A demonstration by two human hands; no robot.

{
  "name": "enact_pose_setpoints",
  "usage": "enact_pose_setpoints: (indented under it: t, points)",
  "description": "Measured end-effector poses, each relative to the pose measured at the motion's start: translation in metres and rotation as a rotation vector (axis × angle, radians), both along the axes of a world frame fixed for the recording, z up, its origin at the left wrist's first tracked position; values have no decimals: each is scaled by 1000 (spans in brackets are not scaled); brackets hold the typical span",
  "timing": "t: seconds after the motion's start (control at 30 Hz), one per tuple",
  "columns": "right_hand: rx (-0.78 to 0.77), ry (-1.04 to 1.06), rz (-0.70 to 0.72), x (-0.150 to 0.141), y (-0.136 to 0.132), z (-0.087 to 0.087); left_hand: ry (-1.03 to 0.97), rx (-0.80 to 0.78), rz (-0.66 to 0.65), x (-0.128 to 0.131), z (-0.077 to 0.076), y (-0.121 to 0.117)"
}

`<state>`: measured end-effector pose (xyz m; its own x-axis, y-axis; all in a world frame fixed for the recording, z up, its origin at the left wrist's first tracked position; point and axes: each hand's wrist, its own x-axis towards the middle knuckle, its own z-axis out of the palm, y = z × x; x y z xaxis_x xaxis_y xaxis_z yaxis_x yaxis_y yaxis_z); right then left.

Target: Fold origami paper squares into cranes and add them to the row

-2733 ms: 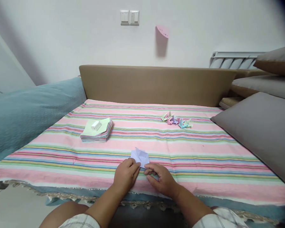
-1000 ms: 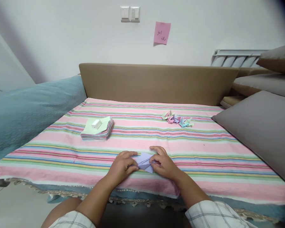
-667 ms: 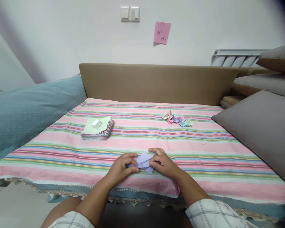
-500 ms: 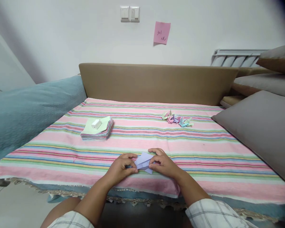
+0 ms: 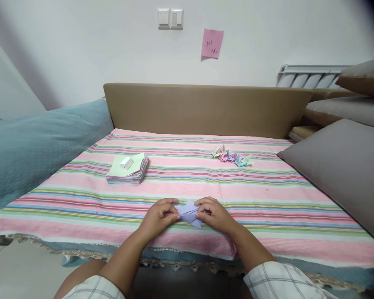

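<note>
A partly folded sheet of lavender origami paper point(image 5: 189, 212) is held just above or on the striped cloth near the front edge; I cannot tell which. My left hand point(image 5: 162, 215) pinches its left corner between thumb and fingers. On the opposite side, my right hand point(image 5: 214, 213) grips the right part, thumb in front and fingers behind. Several folded paper cranes point(image 5: 232, 157) in green, pink, purple and blue lie in a row farther back to the right. To the left sits a thick stack of coloured paper point(image 5: 126, 178), with a small white block point(image 5: 126, 162) on top.
The striped cloth point(image 5: 180, 174) covers the seat up to the brown backrest point(image 5: 205, 108). Grey cushions point(image 5: 339, 166) are piled at the right. A blue covered armrest point(image 5: 50, 141) borders the left. A pink note point(image 5: 212, 43) and switches point(image 5: 171, 18) are on the wall.
My right hand's fingers have drawn in closer to the lavender paper. The paper's flaps look narrower and pressed together. The cranes and stack have not moved.
</note>
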<state>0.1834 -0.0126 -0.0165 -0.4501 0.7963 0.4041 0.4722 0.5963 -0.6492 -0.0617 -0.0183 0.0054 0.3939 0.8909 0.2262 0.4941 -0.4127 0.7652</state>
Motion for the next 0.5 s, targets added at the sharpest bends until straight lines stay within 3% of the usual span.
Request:
enact_pose_setpoints:
  t: [0.23, 0.5]
  points:
    - [-63, 19, -17, 0, 3, -3, 20, -56, 8, -2, 1, -3]
    - [-44, -64, -98, -2, 4, -8, 152, -14, 27, 0, 6, -6]
